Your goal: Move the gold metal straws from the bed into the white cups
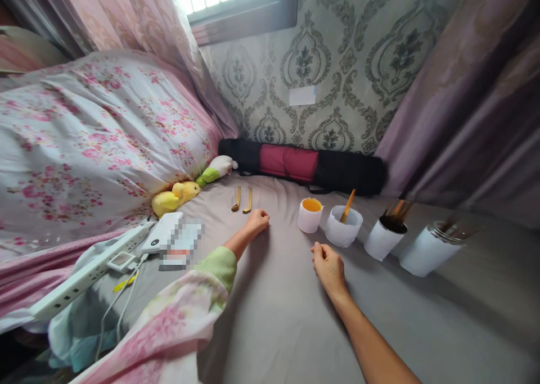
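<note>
My left hand rests on the grey sheet with its fingers curled closed, and nothing shows in it. Just beyond it lie two slim, gold-coloured bent pieces, a left one and a right one. My right hand is also closed and appears to hold nothing. It is nearest a white-wrapped cup with an orange inside and a whitish tub with an orange stick leaning in it. Farther right stand a white-wrapped can and a tilted-looking wrapped jar, both holding several thin sticks.
A long black and maroon bag lies along the wall. At left are yellow and green-white plush toys, a white power bank, a blurred-out packet, a power strip with cables, and a flowered cover.
</note>
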The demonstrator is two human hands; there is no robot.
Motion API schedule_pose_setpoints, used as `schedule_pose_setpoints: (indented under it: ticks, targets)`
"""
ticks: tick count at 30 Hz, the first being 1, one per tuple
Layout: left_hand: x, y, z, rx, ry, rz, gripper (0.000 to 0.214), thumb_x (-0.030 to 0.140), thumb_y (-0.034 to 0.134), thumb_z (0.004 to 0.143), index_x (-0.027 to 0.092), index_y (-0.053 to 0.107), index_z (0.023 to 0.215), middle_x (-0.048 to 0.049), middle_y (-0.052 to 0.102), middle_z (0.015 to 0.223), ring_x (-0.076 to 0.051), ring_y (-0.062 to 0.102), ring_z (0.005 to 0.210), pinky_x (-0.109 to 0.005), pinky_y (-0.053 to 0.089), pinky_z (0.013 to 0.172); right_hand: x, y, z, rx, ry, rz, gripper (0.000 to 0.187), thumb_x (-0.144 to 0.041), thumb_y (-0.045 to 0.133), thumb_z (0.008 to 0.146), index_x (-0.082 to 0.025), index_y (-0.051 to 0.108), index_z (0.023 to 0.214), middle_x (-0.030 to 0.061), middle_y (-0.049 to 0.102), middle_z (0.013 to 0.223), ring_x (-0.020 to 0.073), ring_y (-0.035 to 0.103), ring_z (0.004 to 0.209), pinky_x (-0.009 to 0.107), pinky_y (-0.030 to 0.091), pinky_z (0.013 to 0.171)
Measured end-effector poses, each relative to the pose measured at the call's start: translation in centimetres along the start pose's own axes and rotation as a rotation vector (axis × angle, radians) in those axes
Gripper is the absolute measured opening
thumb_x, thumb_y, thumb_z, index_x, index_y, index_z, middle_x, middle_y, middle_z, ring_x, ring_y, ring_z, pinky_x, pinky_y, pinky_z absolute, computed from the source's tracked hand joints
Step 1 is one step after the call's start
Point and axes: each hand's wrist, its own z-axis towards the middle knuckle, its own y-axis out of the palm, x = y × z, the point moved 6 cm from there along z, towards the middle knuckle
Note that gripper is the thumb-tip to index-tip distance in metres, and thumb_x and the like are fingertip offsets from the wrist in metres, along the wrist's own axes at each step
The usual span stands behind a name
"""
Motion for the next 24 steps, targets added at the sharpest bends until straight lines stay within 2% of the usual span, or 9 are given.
schedule_pose_setpoints:
  ticks: [3, 7, 10, 17, 24]
  targets:
    - [-0.3, -1.9, 1.5, 0.08, 0.052, 0.187, 0.015, 0.015, 0.049, 0.069, 0.013, 0.062, 0.077, -0.0085, 0.064, 0.078, -0.016, 0.059, 0.074, -0.023, 0.042, 0.062, 0.0, 0.0, 0.0, -0.002, 0.003, -0.011, 0.038, -0.045, 0.034, 0.081, -0.018, 0.06, 0.074, 0.0055, 0.064, 0.065, 0.0132, 0.053, 0.05, 0.022, 0.034, 0.048]
    - [-0.7, -3.7, 2.6, 0.168, 0.069, 0.381, 0.019, 0.015, 0.049, 0.068, 0.017, 0.063, 0.082, -0.0097, 0.063, 0.093, -0.02, 0.056, 0.091, -0.027, 0.041, 0.074, 0.0, 0.0, 0.1, 0.004, -0.004, -0.013, 0.039, -0.045, 0.034, 0.081, -0.018, 0.06, 0.073, 0.0053, 0.064, 0.064, 0.0129, 0.053, 0.05, 0.021, 0.033, 0.047]
    - [-1.0, -4.7, 3.0, 0.201, 0.054, 0.482, 0.022, 0.017, 0.049, 0.069, 0.018, 0.063, 0.087, -0.0107, 0.063, 0.096, -0.022, 0.056, 0.093, -0.029, 0.041, 0.076, 0.0, 0.0, 0.1, 0.005, -0.017, -0.005, 0.039, -0.045, 0.033, 0.081, -0.018, 0.06, 0.073, 0.0051, 0.064, 0.065, 0.0124, 0.053, 0.049, 0.021, 0.033, 0.047]
    - [-1.7, -6.8, 3.5, 0.211, 0.025, 0.611, 0.022, 0.025, 0.052, 0.071, 0.019, 0.062, 0.089, -0.0103, 0.061, 0.1, -0.021, 0.056, 0.092, -0.026, 0.042, 0.072, -0.1, 0.0, 0.1, 0.018, -0.039, -0.002, 0.041, -0.045, 0.033, 0.081, -0.017, 0.061, 0.072, 0.0049, 0.064, 0.065, 0.012, 0.053, 0.049, 0.021, 0.033, 0.047]
    - [-1.8, -7.7, 4.0, 0.21, 0.051, 0.663, 0.021, 0.024, 0.05, 0.071, 0.02, 0.06, 0.09, -0.0079, 0.059, 0.105, -0.018, 0.055, 0.091, -0.023, 0.041, 0.068, -0.3, -0.1, -0.1, 0.014, -0.043, -0.021, 0.044, -0.047, 0.031, 0.081, -0.017, 0.061, 0.073, 0.0068, 0.065, 0.067, 0.0135, 0.053, 0.051, 0.022, 0.033, 0.047]
